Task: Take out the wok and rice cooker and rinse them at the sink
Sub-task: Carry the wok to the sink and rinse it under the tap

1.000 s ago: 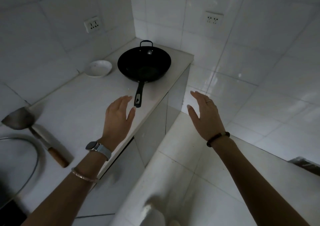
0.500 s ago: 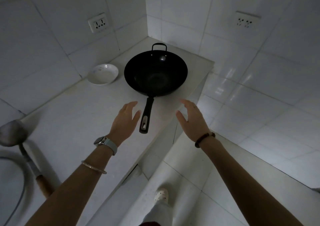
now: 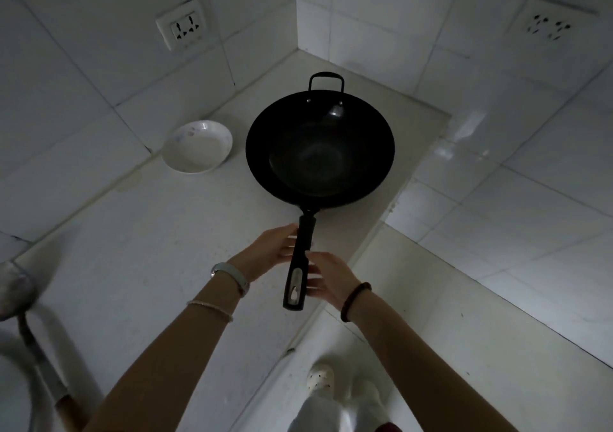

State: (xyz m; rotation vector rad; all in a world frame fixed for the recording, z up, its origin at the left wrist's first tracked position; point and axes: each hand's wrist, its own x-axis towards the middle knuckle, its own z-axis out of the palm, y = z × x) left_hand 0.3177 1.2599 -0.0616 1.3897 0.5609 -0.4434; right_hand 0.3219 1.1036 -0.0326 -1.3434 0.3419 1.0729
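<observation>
Here, one wok (image 3: 320,148), one bowl (image 3: 197,146), two hands (image 3: 300,265).

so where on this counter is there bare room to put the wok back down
The widest bare patch of counter lies left of the left hand, between the white bowl and the spatula. The far corner is crowded: the wok sits beside the bowl, close to the counter's right edge.
</observation>
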